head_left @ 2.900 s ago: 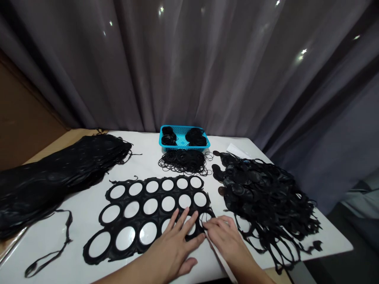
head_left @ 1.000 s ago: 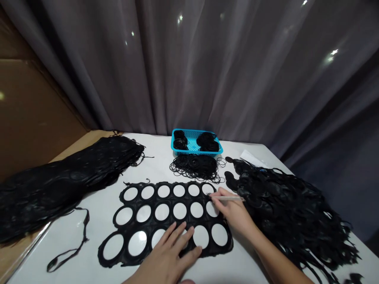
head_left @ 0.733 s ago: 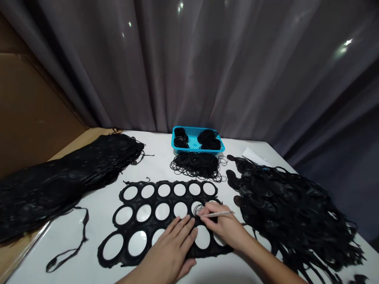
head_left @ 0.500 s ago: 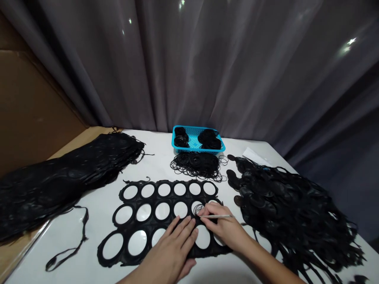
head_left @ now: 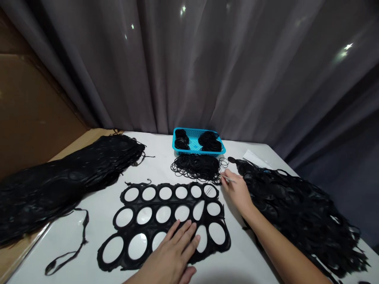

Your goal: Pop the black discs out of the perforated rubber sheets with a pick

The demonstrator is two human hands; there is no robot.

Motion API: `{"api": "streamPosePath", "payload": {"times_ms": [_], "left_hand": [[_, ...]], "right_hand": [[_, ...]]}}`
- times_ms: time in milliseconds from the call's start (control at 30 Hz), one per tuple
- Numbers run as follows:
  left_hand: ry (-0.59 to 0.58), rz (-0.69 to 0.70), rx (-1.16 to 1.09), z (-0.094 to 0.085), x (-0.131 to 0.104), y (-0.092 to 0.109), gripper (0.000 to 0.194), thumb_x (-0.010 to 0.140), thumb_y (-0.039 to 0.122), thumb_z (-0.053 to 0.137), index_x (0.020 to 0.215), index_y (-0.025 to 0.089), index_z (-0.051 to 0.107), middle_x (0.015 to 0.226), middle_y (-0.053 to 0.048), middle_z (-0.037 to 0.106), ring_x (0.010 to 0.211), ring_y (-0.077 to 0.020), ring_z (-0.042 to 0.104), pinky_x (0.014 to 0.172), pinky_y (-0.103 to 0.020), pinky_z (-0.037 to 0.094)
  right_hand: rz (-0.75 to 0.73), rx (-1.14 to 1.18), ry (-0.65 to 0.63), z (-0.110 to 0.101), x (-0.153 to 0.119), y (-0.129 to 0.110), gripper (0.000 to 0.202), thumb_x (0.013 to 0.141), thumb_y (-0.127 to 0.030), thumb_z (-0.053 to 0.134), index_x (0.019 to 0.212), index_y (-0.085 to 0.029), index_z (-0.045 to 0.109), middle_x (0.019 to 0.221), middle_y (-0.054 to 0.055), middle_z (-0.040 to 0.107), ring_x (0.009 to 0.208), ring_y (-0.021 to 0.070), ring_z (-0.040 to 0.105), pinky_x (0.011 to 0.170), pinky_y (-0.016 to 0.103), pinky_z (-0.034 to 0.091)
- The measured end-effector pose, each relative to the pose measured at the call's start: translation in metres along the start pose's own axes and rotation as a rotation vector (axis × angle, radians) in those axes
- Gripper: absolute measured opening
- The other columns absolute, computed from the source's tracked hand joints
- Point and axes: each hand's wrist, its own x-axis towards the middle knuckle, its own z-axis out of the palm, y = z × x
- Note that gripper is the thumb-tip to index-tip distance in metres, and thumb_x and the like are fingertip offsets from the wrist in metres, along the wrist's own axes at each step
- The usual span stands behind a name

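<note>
A black rubber sheet (head_left: 148, 205) with three rows of round holes lies on the white table. My left hand (head_left: 174, 250) rests flat on its lower part, fingers spread. My right hand (head_left: 237, 189) pinches a thin pale stick-like tool (head_left: 227, 179) at the right edge of a pile of thin black rings (head_left: 197, 165). Some thin lines cross the top right hole of the sheet. Whether rings hang on the tool's tip is too small to tell.
Behind the ring pile stands a blue basket (head_left: 195, 152) holding black ring bundles. Stacked black sheets (head_left: 68, 169) lie left, a heap of black scraps (head_left: 296, 213) right. A loose black strip (head_left: 84, 228) lies at the front left, a white paper (head_left: 256, 158) at the back right.
My right hand has moved up and away from the sheet to the ring pile, with the tool. The rings at the middle-row hole are gone from there. My left hand stays on the sheet.
</note>
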Motion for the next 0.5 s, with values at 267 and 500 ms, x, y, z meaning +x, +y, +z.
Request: {"api": "streamPosePath", "payload": {"times_ms": [267,500], "left_hand": [[-0.085,0.037,-0.163,-0.014,0.002,-0.011,0.079,0.085,0.039,0.075,0.152,0.018,0.038,0.157,-0.016,0.037,0.143,-0.0331,0.041,0.114,-0.052,0.040],[0.051,-0.135,-0.106,-0.004,0.028,-0.029,0.069,0.085,0.032,0.074,0.146,0.015,0.046,0.156,-0.018,0.039,0.145,-0.0335,0.037,0.116,-0.052,0.037]], "right_hand": [[0.162,0.255,0.008,-0.010,0.012,0.005,0.019,0.091,-0.035,0.050,0.078,-0.023,0.056,0.089,0.009,0.074,0.073,0.0226,0.065,0.069,0.031,0.045],[0.110,0.578,-0.401,0.009,-0.013,-0.040,0.014,0.090,-0.031,0.057,0.081,-0.022,0.062,0.093,0.003,0.075,0.087,0.0216,0.068,0.080,0.031,0.049]]}}
